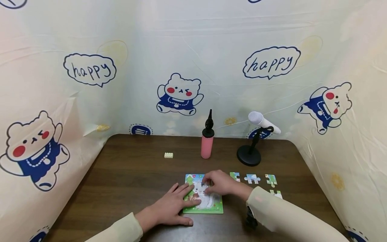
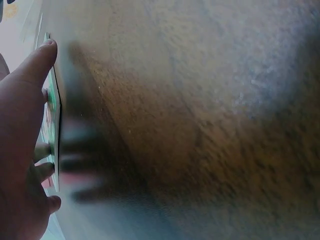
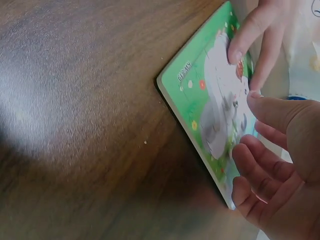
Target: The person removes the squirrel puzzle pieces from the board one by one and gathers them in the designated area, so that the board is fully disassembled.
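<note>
On the dark wooden table lies a square jigsaw puzzle board (image 1: 208,211) with a green border and a white animal picture. My left hand (image 1: 172,205) rests flat across its left side, fingers spread and thumb on the table by its near edge. Over the upper right part of the board is my right hand (image 1: 223,183), its fingers loosely bent. In the right wrist view, the thumb (image 3: 270,107) and fingers reach close to the picture, with a gap between them and no piece showing. Several loose puzzle pieces (image 1: 252,178) lie right of the board.
Behind the board stand a pink hand pump (image 1: 207,146) with a black top and a white microphone (image 1: 263,121) on a black stand (image 1: 249,156). A small pale toy brick (image 1: 168,155) lies to the left. A printed curtain (image 1: 136,84) hangs around the table.
</note>
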The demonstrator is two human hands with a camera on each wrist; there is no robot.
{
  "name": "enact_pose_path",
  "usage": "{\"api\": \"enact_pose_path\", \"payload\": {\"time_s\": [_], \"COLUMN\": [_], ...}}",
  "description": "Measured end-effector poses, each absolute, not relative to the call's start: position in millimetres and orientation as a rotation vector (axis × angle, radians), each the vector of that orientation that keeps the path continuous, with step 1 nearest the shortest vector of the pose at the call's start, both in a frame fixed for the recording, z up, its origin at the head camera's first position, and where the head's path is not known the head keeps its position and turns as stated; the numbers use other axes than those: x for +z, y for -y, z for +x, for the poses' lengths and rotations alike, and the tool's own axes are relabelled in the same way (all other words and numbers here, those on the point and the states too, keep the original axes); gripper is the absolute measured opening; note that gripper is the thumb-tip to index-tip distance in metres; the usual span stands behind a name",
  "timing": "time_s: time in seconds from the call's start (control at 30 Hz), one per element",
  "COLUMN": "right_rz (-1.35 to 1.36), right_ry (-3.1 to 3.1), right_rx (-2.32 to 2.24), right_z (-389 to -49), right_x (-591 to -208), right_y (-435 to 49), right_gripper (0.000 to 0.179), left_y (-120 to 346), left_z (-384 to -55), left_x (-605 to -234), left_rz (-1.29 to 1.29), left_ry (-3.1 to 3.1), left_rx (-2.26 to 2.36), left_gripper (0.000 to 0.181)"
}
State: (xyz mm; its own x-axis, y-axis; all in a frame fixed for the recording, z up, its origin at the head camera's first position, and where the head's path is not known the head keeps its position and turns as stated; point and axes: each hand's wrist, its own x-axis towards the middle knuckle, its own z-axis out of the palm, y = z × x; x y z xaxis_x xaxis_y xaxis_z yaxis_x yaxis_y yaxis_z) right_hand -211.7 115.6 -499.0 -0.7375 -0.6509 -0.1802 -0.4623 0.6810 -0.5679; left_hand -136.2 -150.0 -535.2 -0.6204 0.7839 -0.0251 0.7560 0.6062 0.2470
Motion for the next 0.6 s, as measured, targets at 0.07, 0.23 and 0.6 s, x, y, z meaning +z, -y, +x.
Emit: {"api": "enact_pose_path", "payload": {"time_s": [0.07, 0.23, 0.6], "right_rz": [-0.865, -0.863, -0.773], "right_ry": [-2.524, -2.515, -2.533], "right_rx": [-0.699, -0.682, -0.696], "right_z": [-211, -210, -208], "right_x": [-500, -502, -504], "right_y": [-113, -109, -104], "right_gripper": [0.027, 0.026, 0.032], "left_y": [150, 149, 149], "left_z": [-136, -135, -134], "left_x": [-536, -539, -538], "left_rz": [1.297, 1.276, 1.252], "left_ry": [-2.701, -2.694, -2.683], "left_rx": [0.306, 0.289, 0.255], "left_gripper": [0.069, 0.071, 0.073]}}
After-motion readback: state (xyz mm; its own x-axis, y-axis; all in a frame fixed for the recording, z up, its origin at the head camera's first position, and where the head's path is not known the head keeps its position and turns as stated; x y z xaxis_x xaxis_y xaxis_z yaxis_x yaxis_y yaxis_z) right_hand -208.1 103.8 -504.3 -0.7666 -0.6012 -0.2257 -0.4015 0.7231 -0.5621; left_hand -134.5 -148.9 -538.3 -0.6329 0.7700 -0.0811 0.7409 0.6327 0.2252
